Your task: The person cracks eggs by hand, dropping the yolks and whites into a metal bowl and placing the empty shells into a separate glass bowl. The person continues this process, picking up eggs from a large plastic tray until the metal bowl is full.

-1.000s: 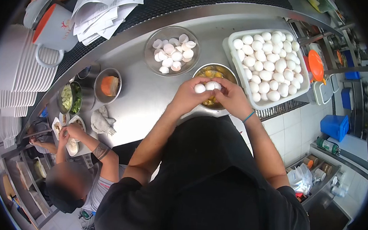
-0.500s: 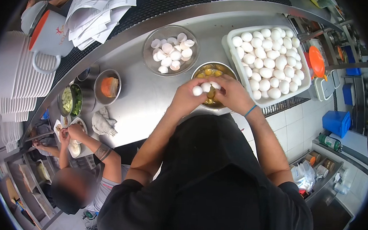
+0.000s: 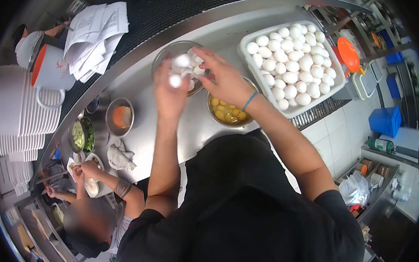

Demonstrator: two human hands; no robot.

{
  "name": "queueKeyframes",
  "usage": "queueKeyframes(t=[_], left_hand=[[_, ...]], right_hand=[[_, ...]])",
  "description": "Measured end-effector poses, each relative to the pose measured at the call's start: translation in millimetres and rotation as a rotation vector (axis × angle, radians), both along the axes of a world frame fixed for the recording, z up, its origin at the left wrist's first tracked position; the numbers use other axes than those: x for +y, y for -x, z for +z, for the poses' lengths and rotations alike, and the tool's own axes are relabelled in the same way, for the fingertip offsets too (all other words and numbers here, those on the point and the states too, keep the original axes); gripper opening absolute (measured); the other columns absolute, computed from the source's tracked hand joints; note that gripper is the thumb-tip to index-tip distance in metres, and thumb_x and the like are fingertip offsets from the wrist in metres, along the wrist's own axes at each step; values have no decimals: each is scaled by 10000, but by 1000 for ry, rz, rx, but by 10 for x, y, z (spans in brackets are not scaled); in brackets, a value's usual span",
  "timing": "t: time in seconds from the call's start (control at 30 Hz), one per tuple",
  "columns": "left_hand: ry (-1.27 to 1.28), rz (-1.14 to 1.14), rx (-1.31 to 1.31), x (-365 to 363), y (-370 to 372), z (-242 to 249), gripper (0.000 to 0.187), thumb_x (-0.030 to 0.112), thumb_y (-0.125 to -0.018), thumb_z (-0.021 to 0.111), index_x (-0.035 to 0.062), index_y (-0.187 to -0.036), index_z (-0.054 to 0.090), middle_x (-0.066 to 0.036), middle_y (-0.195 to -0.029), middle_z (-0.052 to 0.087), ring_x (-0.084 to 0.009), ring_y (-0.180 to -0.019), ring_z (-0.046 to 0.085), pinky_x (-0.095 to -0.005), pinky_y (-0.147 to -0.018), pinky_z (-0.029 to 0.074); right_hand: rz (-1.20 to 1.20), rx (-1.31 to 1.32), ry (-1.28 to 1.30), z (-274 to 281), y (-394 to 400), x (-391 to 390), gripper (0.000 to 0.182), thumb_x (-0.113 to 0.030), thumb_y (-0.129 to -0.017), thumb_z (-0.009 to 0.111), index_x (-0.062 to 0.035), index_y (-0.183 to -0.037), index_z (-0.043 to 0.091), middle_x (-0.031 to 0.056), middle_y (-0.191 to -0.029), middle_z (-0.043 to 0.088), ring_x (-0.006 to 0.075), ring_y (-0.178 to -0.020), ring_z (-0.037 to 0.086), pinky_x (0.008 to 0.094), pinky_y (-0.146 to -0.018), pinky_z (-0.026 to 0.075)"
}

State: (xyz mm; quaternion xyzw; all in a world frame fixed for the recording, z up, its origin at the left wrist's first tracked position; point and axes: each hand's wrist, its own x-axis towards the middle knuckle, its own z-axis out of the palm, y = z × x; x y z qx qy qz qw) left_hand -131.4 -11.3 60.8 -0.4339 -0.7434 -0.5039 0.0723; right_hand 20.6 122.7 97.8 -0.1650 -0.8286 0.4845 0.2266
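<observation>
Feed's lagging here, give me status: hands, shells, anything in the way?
Left hand holds eggshell pieces over the glass shell bowl. Right hand open above that bowl. Yolks in the steel bowl. Nothing in the way.

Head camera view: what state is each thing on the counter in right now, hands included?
Left hand: raised over the counter, holding eggshell pieces.
Right hand: fingers spread, over the glass bowl; whether it holds anything is unclear.
Glass bowl: holds empty shells.
Metal bowl: holds raw yolks.
White tray: packed with whole eggs.
Rag: crumpled.
Plates: stacked.
Papers: loosely piled.
</observation>
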Motion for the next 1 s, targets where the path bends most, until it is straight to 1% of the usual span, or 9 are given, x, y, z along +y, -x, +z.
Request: queueKeyframes(t=[0.1,0.2,0.3,0.33,0.43,0.63,0.73,0.83,1.0], left_hand=[[114,89,-154,-60,125,180,621,219,-950,846,-5,-1483,620,-164,-1343,733,-245,-1165,723,-382,-1005,576],[373,48,-376,-236,225,57,576,216,-948,844,-22,-1411,595,-189,-1285,747,-291,-1140,734,-401,-997,576],[383,30,-720,-308,-25,110,498,221,-952,833,1,-1316,574,-147,-1087,723,-217,-982,707,-367,-862,587],[346,-24,-668,-361,-21,-86,458,188,-951,792,25,-1287,525,-111,-1015,658,-156,-904,652,-335,-771,569],[265,-183,-843,-416,-104,-370,469,149,-946,747,23,-1330,508,-134,-1090,656,-165,-912,653,-340,-782,564],[398,-354,-669,-163,-517,-334,486,104,-988,747,-2,-1411,533,-115,-1199,674,-157,-904,689,-321,-796,605],[393,-408,-718,-61,-731,-188,513,168,-951,809,-20,-1395,633,-165,-1212,749,-200,-952,745,-334,-854,611],[351,-459,-717,-10,-852,-283,524,95,-974,809,-13,-1440,597,-102,-1201,723,-119,-1003,717,-278,-856,614],[370,-438,-706,54,-972,-255,539,92,-958,843,-43,-1428,618,-118,-1168,757,-136,-970,749,-275,-847,632]], right_hand=[[-41,5,-9,-28,-60,29,646,-36,-1003,705,-98,-1611,496,206,-1663,455,312,-1162,742,403,-1009,635],[-154,-60,-185,-265,-384,216,479,-51,-999,683,-89,-1475,635,202,-1480,615,347,-1125,742,424,-973,628],[-307,-304,-392,-221,-874,474,367,-67,-964,687,-98,-1327,733,165,-1301,708,374,-1091,727,480,-944,605],[-277,-420,-416,-212,-1083,547,377,-67,-947,694,-109,-1319,738,148,-1293,714,367,-1110,719,487,-961,594],[-182,-677,-518,-219,-1521,685,378,-76,-922,691,-149,-1286,764,100,-1260,732,336,-1158,697,484,-1002,561],[-94,-785,-714,-308,-1671,696,313,-103,-943,652,-181,-1207,800,48,-1232,725,283,-1178,674,435,-1045,510],[-45,-770,-686,-340,-1680,762,410,-98,-858,758,-129,-1267,762,72,-1250,719,304,-1181,660,458,-1039,530],[-188,-658,-694,-213,-1662,683,349,-164,-899,763,-111,-1244,769,106,-1237,718,313,-1167,679,472,-999,538],[-395,-89,-388,417,-1350,246,452,-161,-916,817,-64,-1346,717,151,-1285,701,347,-1194,676,442,-987,568]])
